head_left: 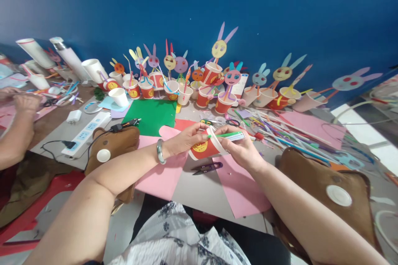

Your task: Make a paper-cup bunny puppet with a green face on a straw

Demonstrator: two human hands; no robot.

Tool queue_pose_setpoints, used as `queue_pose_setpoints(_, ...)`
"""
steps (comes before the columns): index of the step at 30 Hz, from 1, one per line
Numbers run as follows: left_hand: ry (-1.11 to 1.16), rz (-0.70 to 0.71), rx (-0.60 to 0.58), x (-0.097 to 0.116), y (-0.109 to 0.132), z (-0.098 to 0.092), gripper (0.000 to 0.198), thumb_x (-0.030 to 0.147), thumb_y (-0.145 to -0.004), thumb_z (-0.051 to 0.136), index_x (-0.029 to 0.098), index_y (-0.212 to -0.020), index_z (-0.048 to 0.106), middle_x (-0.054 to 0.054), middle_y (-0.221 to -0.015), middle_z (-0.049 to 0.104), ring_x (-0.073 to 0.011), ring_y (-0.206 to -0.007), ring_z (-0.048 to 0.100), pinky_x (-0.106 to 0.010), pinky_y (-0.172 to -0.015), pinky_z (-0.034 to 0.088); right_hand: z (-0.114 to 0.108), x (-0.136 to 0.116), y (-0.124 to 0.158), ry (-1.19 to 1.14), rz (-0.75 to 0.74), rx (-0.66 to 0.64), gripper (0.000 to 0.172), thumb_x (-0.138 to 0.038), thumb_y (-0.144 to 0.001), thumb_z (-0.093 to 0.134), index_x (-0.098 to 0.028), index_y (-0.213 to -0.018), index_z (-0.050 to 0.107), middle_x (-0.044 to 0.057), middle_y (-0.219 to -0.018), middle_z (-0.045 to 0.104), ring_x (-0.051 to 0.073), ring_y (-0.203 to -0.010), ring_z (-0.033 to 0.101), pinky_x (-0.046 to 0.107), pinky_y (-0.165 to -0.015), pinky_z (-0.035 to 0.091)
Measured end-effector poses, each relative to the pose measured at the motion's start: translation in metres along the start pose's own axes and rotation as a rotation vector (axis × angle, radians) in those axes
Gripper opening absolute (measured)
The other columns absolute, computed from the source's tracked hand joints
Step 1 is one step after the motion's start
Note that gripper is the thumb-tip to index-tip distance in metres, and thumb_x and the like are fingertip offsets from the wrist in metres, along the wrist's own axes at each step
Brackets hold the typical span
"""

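A red and white paper cup (202,149) with a yellow print is tilted on its side between my hands, its mouth turned right. My left hand (188,137), a bangle on the wrist, grips the cup near its rim. On the other side of the rim, my right hand (241,149) is closed around the cup's edge. A green stick (224,135) and pale sticks beside it run from the cup mouth into my right fingers; their exact kind is unclear. Below the cup, dark thread snips (207,168) lie over the pink paper (164,169).
Paper cups with paper rabbit heads (232,78) line the blue wall. Green paper (151,116) and a power strip (87,132) lie left. Colourful pipe cleaners (280,128) spread at right. Brown bear-shaped cushions (323,190) flank me. Another person's arm (18,132) is at far left.
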State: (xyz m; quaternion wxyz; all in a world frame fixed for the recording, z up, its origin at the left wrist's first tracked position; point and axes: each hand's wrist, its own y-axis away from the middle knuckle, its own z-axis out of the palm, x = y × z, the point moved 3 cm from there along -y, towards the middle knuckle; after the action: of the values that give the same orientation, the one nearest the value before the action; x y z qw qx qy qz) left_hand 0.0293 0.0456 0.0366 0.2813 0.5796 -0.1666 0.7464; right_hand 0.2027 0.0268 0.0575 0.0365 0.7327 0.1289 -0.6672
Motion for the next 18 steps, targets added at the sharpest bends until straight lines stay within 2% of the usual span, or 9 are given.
queue_pose_setpoints(4, 0.015, -0.003, -0.003, -0.003, -0.001, 0.002, 0.055, 0.052, -0.073, 0.079, 0.021, -0.109, 0.053, 0.0, -0.094, 0.059, -0.0106, -0.08, 0.06, -0.025, -0.074, 0.047, 0.0, 0.005, 0.001, -0.045, 0.039, -0.005, 0.032, -0.051, -0.072, 0.078, -0.021, -0.082, 0.072, 0.002, -0.07, 0.066, 0.015, -0.06, 0.058, 0.027, -0.057, 0.046)
queue_pose_setpoints(9, -0.019, 0.045, 0.0, -0.006, -0.001, 0.004, 0.05, 0.047, -0.075, 0.079, 0.021, -0.108, 0.052, -0.003, -0.1, 0.061, -0.0134, -0.092, 0.061, -0.027, -0.082, 0.049, 0.004, 0.005, 0.003, -0.107, 0.043, -0.032, 0.037, -0.053, -0.072, 0.08, -0.021, -0.087, 0.073, 0.004, -0.08, 0.072, 0.019, -0.068, 0.065, 0.031, -0.064, 0.052)
queue_pose_setpoints(14, -0.275, 0.282, 0.175, 0.007, 0.001, -0.007, 0.025, 0.039, -0.088, 0.065, 0.02, -0.099, 0.054, -0.004, -0.1, 0.059, -0.0137, -0.094, 0.057, -0.03, -0.087, 0.047, 0.004, 0.002, 0.001, 0.036, 0.012, 0.097, 0.032, -0.05, -0.077, 0.076, -0.02, -0.087, 0.072, 0.004, -0.079, 0.072, 0.02, -0.07, 0.066, 0.031, -0.065, 0.053)
queue_pose_setpoints(16, -0.454, 0.404, 0.186, 0.015, 0.005, -0.007, 0.021, 0.039, -0.09, 0.061, 0.019, -0.09, 0.056, -0.003, -0.092, 0.058, -0.014, -0.089, 0.055, -0.031, -0.085, 0.045, 0.004, 0.001, 0.001, 0.119, -0.032, 0.139, 0.025, -0.044, -0.08, 0.073, -0.02, -0.088, 0.073, 0.004, -0.08, 0.072, 0.021, -0.072, 0.066, 0.031, -0.067, 0.053)
queue_pose_setpoints(18, -0.576, 0.479, 0.137, 0.02, 0.009, -0.005, 0.025, 0.041, -0.09, 0.063, 0.018, -0.082, 0.054, -0.002, -0.086, 0.056, -0.0143, -0.084, 0.053, -0.031, -0.083, 0.044, 0.005, -0.001, 0.002, 0.193, -0.086, 0.141, 0.019, -0.039, -0.082, 0.071, -0.02, -0.087, 0.073, 0.004, -0.081, 0.073, 0.021, -0.075, 0.066, 0.032, -0.069, 0.053)
